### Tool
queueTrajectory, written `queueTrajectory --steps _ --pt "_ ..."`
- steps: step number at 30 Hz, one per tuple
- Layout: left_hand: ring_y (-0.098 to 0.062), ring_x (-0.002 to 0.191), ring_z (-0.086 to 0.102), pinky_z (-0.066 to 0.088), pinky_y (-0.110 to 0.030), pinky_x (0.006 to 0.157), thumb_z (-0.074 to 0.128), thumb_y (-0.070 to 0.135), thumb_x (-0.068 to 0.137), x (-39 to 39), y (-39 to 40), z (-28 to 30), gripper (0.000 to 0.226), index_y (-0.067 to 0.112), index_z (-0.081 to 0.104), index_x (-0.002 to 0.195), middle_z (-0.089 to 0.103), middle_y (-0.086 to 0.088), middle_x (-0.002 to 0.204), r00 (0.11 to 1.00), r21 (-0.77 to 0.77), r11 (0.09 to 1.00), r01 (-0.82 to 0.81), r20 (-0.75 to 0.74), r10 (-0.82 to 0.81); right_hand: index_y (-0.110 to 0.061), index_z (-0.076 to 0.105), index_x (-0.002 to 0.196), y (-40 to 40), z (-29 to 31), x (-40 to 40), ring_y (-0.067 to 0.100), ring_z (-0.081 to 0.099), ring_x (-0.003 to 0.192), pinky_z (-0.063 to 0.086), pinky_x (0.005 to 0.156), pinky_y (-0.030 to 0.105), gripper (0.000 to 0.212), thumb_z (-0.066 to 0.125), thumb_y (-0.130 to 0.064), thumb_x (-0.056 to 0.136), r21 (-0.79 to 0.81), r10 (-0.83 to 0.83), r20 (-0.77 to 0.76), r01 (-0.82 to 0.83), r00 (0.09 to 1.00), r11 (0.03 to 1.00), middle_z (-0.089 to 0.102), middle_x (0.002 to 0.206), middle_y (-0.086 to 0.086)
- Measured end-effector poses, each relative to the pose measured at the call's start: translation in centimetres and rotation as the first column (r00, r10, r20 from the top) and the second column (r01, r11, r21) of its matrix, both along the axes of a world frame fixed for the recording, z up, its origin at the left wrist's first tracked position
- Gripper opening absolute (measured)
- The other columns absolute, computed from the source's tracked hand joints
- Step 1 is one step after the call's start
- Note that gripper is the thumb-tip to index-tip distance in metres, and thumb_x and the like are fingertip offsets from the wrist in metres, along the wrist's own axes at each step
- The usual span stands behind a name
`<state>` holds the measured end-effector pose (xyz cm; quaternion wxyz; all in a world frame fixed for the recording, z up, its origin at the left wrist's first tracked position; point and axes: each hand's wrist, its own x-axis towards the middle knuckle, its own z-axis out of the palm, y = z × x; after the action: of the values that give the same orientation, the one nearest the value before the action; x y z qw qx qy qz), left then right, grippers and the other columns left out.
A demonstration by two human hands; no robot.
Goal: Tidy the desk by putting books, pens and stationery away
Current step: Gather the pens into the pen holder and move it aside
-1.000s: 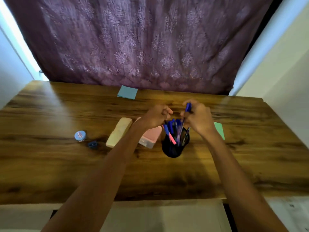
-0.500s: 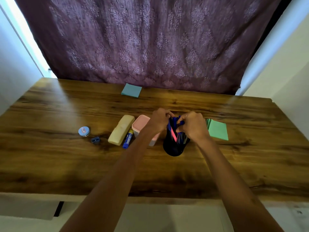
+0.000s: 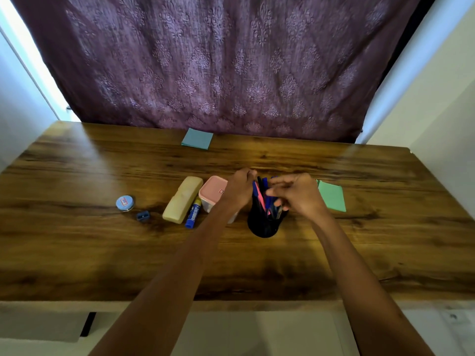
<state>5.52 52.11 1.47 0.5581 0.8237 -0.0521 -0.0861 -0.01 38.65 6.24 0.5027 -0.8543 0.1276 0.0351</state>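
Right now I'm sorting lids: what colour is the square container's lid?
Pink lid, head view.

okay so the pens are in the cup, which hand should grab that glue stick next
Probably the left. The glue stick lies between the cream case and pink box, on the left hand side of the pen cup. The right hand would have to cross over the cup.

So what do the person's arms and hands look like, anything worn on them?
Both forearms are bare from the bottom edge of the picture up to the wrists, with no sleeves showing. The left hand and right hand wear no gloves; no watch, bracelet or ring is visible, though the fingers are blurred.
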Motion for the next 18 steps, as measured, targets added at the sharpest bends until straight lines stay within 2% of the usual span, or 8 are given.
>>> queueTrajectory --steps 2,4,6,8,10,13,15,18 --pt "-0.030 0.090 0.061 0.050 -0.044 0.081 0.033 0.026 0.102 -0.2 0.0 0.1 0.031 0.008 0.058 0.105 0.063 -0.016 0.095 1.000 -0.010 1.000 -0.009 -0.008 0.009 -0.002 0.072 0.092 -0.6 0.7 -0.2 0.005 0.058 0.041 0.045 0.039 0.017 0.010 0.067 -0.005 0.084 0.077 -0.115 0.081 0.109 0.990 0.991 0.069 0.062 0.000" --pt "-0.023 0.085 0.059 0.047 -0.038 0.075 0.032 0.028 0.103 -0.5 -0.1 0.0 0.030 0.012 0.058 0.105 0.060 -0.009 0.090 1.000 -0.012 1.000 -0.017 -0.009 0.017 -0.003 0.071 0.084 -1.3 0.8 -0.3 0.009 0.061 0.047 0.050 0.047 0.020 0.013 0.059 -0.005 0.089 0.081 -0.239 0.129 0.230 0.962 0.970 0.069 0.067 0.005" --pt "-0.017 0.081 0.056 0.042 -0.028 0.067 0.032 0.028 0.103 -0.8 -0.3 -0.1 0.033 0.009 0.058 0.111 0.059 -0.006 0.089 1.000 0.023 0.999 -0.025 0.017 0.024 -0.008 0.071 0.083 -1.8 0.0 -0.3 0.018 0.065 0.061 0.055 0.061 0.032 0.014 0.058 -0.009 0.090 0.021 -0.313 0.131 0.313 0.941 0.950 0.070 0.073 0.008" --pt "-0.017 0.078 0.057 0.042 -0.027 0.063 0.032 0.028 0.103 -1.4 -0.4 0.0 0.034 0.008 0.059 0.110 0.060 -0.006 0.087 0.995 0.054 0.995 -0.089 0.046 0.087 -0.012 0.072 0.085 -2.1 -1.0 -0.5 0.024 0.067 0.074 0.056 0.071 0.037 0.013 0.060 -0.014 0.089 -0.084 -0.344 0.097 0.352 0.934 0.932 0.071 0.081 0.009" --pt "-0.020 0.077 0.063 0.049 -0.033 0.064 0.035 0.031 0.102 -2.0 -0.1 0.2 0.032 0.009 0.058 0.106 0.063 -0.007 0.083 0.965 0.080 0.964 -0.252 0.099 0.244 -0.012 0.073 0.093 -1.8 -1.5 -1.1 0.025 0.066 0.081 0.048 0.066 0.029 0.015 0.059 -0.017 0.090 -0.221 -0.363 0.075 0.370 0.929 0.902 0.071 0.089 0.009" --pt "-0.015 0.079 0.059 0.049 -0.030 0.066 0.039 0.028 0.101 -2.4 1.5 0.7 0.025 0.011 0.056 0.110 0.063 -0.003 0.086 0.863 0.153 0.854 -0.497 0.194 0.467 -0.012 0.072 0.099 -0.8 -1.4 -1.5 0.019 0.057 0.072 0.036 0.055 0.020 0.018 0.057 -0.019 0.092 -0.324 -0.371 0.112 0.387 0.922 0.863 0.068 0.090 0.007" --pt "-0.013 0.079 0.055 0.043 -0.027 0.064 0.041 0.023 0.100 -2.5 2.8 0.6 0.021 0.011 0.055 0.111 0.063 -0.004 0.091 0.838 0.165 0.824 -0.542 0.186 0.513 -0.012 0.072 0.098 -0.1 -1.3 -1.3 0.018 0.054 0.070 0.037 0.058 0.022 0.017 0.058 -0.020 0.092 -0.344 -0.387 0.129 0.407 0.913 0.846 0.068 0.090 0.007" --pt "-0.018 0.085 0.061 0.045 -0.026 0.065 0.044 0.020 0.099 -2.7 4.1 0.1 0.018 0.010 0.055 0.109 0.067 -0.008 0.099 0.820 0.160 0.806 -0.570 0.175 0.545 -0.012 0.071 0.097 0.7 -1.5 -0.7 0.023 0.060 0.078 0.042 0.063 0.028 0.015 0.059 -0.020 0.090 -0.358 -0.408 0.140 0.430 0.902 0.829 0.070 0.094 0.008"
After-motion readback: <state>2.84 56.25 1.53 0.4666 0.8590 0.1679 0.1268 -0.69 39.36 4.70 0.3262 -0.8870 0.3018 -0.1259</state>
